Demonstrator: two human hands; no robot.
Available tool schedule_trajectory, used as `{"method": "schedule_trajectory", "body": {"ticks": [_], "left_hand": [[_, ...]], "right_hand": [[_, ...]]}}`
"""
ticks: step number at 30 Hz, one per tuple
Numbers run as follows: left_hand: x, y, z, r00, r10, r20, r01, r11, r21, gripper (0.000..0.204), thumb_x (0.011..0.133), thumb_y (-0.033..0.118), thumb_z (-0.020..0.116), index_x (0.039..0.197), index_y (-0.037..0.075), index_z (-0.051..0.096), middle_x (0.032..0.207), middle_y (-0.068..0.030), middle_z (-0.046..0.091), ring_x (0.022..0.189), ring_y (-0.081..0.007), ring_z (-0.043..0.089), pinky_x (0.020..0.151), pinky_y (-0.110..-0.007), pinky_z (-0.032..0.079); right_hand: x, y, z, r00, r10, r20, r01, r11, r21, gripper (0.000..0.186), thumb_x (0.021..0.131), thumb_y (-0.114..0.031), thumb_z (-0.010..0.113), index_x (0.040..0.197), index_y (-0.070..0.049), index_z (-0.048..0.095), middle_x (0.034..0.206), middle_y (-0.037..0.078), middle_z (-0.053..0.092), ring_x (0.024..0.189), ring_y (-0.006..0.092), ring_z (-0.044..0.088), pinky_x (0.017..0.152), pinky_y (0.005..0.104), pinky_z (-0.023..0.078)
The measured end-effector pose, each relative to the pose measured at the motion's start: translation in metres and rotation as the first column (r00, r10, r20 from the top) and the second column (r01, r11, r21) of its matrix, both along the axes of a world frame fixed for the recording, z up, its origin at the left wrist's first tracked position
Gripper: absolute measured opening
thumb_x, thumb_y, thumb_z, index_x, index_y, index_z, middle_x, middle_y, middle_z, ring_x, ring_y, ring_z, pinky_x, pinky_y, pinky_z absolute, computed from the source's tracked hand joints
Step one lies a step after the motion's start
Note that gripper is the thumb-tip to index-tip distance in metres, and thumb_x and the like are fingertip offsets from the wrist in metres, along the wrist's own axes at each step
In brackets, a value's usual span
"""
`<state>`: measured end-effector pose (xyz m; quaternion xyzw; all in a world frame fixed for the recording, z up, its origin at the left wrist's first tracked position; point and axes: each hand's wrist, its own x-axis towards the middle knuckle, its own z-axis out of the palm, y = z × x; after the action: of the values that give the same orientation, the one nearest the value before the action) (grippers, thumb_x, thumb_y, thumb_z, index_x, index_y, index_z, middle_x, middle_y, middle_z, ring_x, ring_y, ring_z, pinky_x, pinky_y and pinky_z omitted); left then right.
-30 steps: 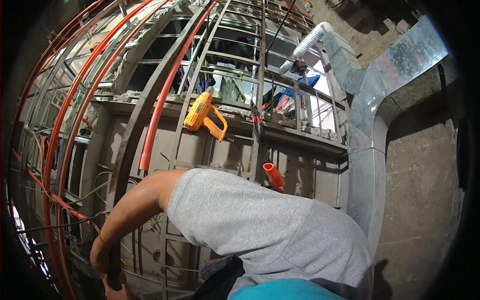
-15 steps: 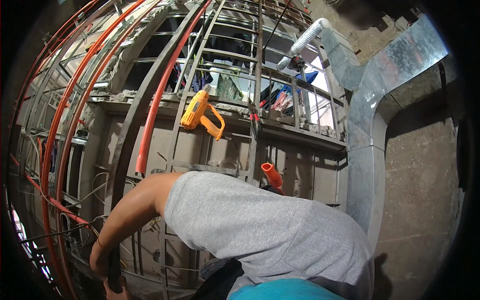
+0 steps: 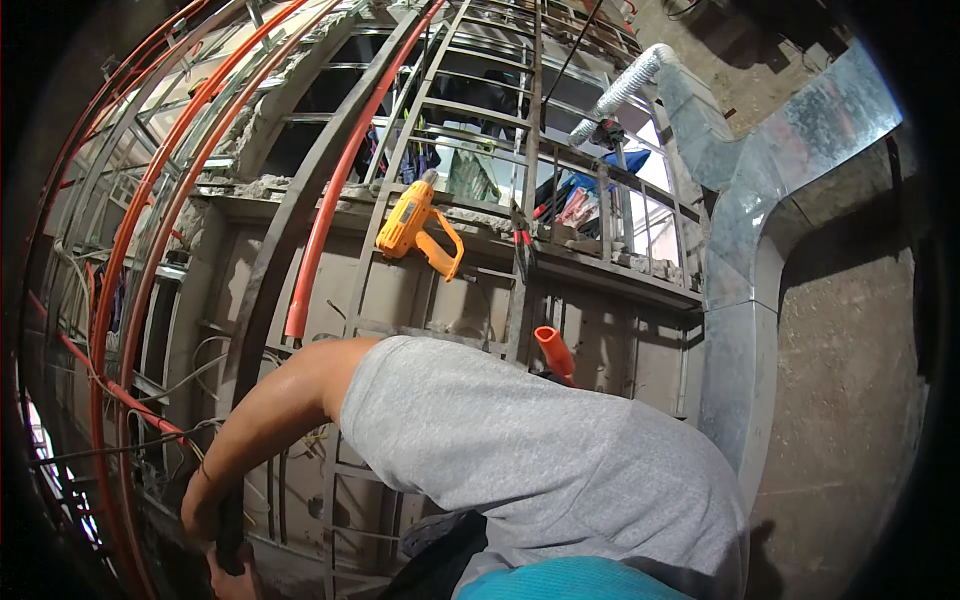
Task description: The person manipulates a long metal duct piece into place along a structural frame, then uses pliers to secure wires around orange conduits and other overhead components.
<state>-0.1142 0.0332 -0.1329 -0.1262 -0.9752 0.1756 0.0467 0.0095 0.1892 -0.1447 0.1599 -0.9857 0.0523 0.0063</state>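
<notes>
My left arm, in a grey sleeve (image 3: 520, 460), reaches down to the lower left. My left hand (image 3: 205, 515) is closed around the lower end of a dark grey conduit (image 3: 262, 300) that curves up along the metal stud frame. Part of another hand, my right hand (image 3: 235, 583), shows at the bottom edge just below, against the same conduit; its grip is hidden. Orange conduits (image 3: 320, 240) run beside the dark one.
A yellow heat gun (image 3: 420, 228) lies on a ledge of the frame, with red-handled pliers (image 3: 520, 240) to its right. A short orange pipe end (image 3: 553, 350) sticks up behind my shoulder. A galvanised duct (image 3: 750, 300) runs down the right. Loose wires hang at the left.
</notes>
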Motion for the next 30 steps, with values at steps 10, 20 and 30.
{"method": "schedule_trajectory", "body": {"ticks": [10,20,30], "left_hand": [[0.096,-0.051,0.106,0.417,-0.849,0.324,0.805,0.511,0.302,0.036,0.094,0.035,0.06,0.12,0.01,0.068,0.114,-0.0126,0.07,0.107,-0.0328,0.064,0.089,-0.055,0.047],[0.087,-0.015,0.077,0.333,-0.908,0.254,0.87,0.4,0.288,0.059,0.086,0.041,0.075,0.128,0.003,0.059,0.106,-0.02,0.071,0.1,-0.0377,0.068,0.085,-0.045,0.052],[0.087,-0.017,0.089,0.344,-0.885,0.315,0.839,0.44,0.32,0.056,0.087,0.049,0.072,0.12,0.005,0.061,0.107,-0.0171,0.07,0.101,-0.0375,0.066,0.088,-0.047,0.049]], "right_hand": [[0.015,-0.013,0.017,0.966,0.177,-0.187,-0.159,0.982,0.105,0.024,0.086,-0.012,0.063,0.102,0.005,0.07,0.1,0.017,0.071,0.09,0.031,0.064,0.082,0.0412,0.05],[0.018,0.026,-0.018,0.979,-0.195,0.06,0.203,0.937,-0.283,0.032,0.096,-0.021,0.053,0.106,0.005,0.07,0.103,0.016,0.071,0.088,0.0301,0.064,0.082,0.0442,0.051],[0.008,0.021,0.005,0.99,-0.12,0.068,0.118,0.993,0.031,0.031,0.098,-0.017,0.052,0.112,0.005,0.068,0.11,0.017,0.07,0.092,0.0307,0.063,0.084,0.0436,0.051]]}}
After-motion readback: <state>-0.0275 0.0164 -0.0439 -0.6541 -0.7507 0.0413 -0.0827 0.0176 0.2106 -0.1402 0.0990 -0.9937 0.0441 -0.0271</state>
